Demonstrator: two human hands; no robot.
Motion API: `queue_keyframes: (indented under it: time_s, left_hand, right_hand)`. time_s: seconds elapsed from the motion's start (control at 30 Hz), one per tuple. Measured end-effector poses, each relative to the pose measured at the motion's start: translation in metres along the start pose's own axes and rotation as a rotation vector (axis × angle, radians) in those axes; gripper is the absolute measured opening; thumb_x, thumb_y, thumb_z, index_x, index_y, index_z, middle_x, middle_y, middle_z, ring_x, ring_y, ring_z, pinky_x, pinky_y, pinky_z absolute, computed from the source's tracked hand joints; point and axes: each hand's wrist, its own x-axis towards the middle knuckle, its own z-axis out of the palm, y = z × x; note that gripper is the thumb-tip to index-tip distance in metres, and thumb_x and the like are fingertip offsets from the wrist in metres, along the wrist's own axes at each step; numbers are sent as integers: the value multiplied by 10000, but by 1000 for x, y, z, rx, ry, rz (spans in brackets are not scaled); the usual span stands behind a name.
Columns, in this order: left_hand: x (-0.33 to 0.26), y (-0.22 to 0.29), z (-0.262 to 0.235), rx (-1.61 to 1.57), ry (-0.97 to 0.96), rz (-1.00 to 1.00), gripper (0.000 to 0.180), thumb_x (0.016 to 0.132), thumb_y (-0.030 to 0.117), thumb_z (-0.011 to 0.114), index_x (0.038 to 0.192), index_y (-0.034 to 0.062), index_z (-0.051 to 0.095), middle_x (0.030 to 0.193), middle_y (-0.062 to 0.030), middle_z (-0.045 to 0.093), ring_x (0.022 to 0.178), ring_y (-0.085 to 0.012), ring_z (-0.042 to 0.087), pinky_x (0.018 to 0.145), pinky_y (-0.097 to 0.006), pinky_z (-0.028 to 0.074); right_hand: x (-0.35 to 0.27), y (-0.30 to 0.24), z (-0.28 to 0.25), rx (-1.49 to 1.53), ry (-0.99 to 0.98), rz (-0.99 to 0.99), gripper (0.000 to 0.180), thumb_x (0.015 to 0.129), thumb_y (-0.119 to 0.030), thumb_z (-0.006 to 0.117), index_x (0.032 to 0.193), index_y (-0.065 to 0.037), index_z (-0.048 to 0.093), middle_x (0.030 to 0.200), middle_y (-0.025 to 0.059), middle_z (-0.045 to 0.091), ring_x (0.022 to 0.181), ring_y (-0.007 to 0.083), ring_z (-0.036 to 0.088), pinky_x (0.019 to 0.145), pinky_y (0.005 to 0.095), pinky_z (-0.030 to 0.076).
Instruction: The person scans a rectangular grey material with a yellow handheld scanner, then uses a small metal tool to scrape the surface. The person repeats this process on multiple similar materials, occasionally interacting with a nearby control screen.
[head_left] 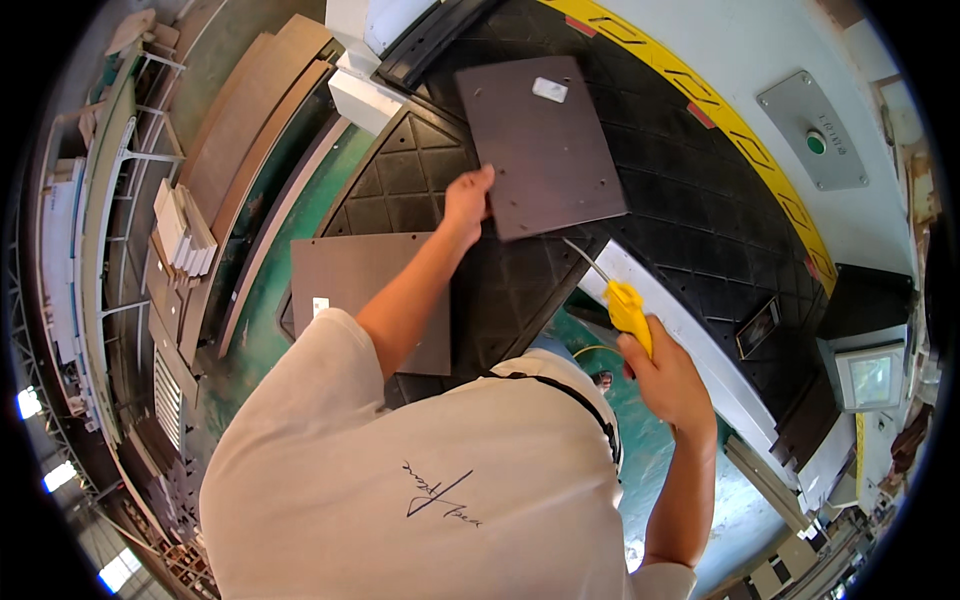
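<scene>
A dark brown rectangular panel [545, 150] with small holes and a white label is gripped at its left edge by my left hand [466, 203], the fingers partly hidden behind it. My right hand [668, 375] is wrapped round a yellow air blow gun [628, 308]. Its thin metal nozzle points up and left, the tip just short of the panel's lower edge. Below my left forearm lies a second brown panel [335, 268] with a white label, partly covered by my arm and sleeve.
Black ribbed matting [680, 170] spreads under the held panel, bordered by a yellow-marked strip [745, 140]. A grey plate with a green button [816, 143] is on the machine at right. Long boards [250, 95] are stacked at left. A white beam [690, 340] runs beside my right hand.
</scene>
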Motion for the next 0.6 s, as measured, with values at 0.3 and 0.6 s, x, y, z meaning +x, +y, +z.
queue_keyframes:
  time_s: [0.3, 0.6]
  left_hand:
    - [-48, -2, -4, 930, -181, 58, 336, 983, 339, 736, 1043, 13, 682, 1015, -168, 739, 822, -278, 741, 736, -397, 594]
    - [-70, -49, 7, 1445, 127, 753, 1138, 771, 670, 819, 1621, 88, 336, 1598, -467, 203, 1524, -610, 157, 1233, -649, 171]
  right_hand:
    - [57, 45, 2, -71, 461, 0, 400, 1070, -361, 517, 1199, 13, 574, 968, 312, 718, 941, 523, 686, 822, 588, 514]
    - [69, -52, 15, -96, 199, -327, 433, 1055, -384, 545, 1216, 18, 557, 941, 308, 714, 935, 524, 678, 818, 584, 518]
